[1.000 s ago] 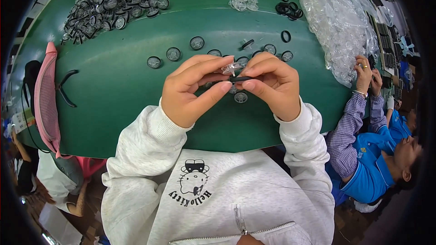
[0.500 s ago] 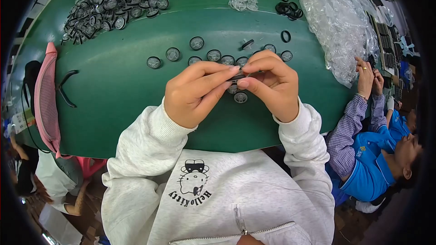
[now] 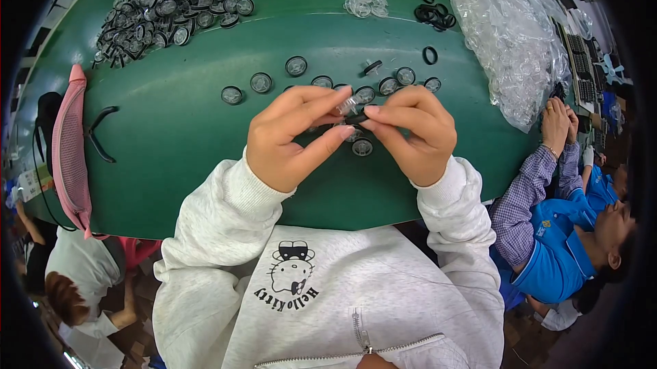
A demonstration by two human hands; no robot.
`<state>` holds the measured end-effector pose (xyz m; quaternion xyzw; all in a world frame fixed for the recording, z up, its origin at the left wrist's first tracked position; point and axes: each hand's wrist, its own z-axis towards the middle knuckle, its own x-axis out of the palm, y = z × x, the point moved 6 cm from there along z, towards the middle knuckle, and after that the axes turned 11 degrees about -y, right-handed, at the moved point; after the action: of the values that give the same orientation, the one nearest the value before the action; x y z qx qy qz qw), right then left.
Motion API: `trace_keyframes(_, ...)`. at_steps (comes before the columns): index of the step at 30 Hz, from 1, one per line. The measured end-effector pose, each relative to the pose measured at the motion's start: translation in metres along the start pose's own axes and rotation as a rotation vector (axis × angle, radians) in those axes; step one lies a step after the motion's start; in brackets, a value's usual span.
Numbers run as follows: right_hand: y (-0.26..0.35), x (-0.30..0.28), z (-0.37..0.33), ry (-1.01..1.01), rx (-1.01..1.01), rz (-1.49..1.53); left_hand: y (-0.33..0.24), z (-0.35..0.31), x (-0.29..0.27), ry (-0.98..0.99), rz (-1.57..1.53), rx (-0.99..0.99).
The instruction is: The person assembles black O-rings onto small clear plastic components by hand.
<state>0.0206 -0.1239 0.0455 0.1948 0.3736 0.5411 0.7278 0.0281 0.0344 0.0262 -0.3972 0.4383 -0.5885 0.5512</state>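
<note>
Over the green table, my left hand (image 3: pixel 282 138) pinches a small clear plastic wheel (image 3: pixel 347 106) at its fingertips. Right beside it, a black rubber ring (image 3: pixel 356 119) is held between the thumb and fingers of my right hand (image 3: pixel 419 129). Wheel and ring are close together; whether they touch is hard to see. Under and around my hands lie several clear wheels with black rings on them, such as a ringed wheel (image 3: pixel 362 147) below my fingertips and another ringed wheel (image 3: pixel 261 82) to the left. My hands partly cover some of them.
A large heap of ringed wheels (image 3: pixel 185 3) lies far left. Bare clear wheels (image 3: pixel 367 1) and loose black rings (image 3: pixel 435 15) sit at the back, near a bag of clear parts (image 3: pixel 510 47). Pliers (image 3: pixel 100 134) and a pink pouch (image 3: pixel 72 153) lie left; a co-worker's hands (image 3: pixel 558 125) are right.
My fingertips have moved apart a little, and the clear wheel now shows above the black ring. My right hand has shifted slightly right. The co-worker's hands have moved nearer.
</note>
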Motion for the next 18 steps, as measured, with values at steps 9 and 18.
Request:
trace_keyframes(9,-0.018,0.006,-0.009,-0.136,0.727,0.680,0.009,0.000,-0.001,0.003,-0.189,-0.158)
trace_keyframes(18,-0.021,0.009,-0.010,-0.033,0.635,0.592,0.012,-0.001,-0.002,0.005,-0.213,-0.192)
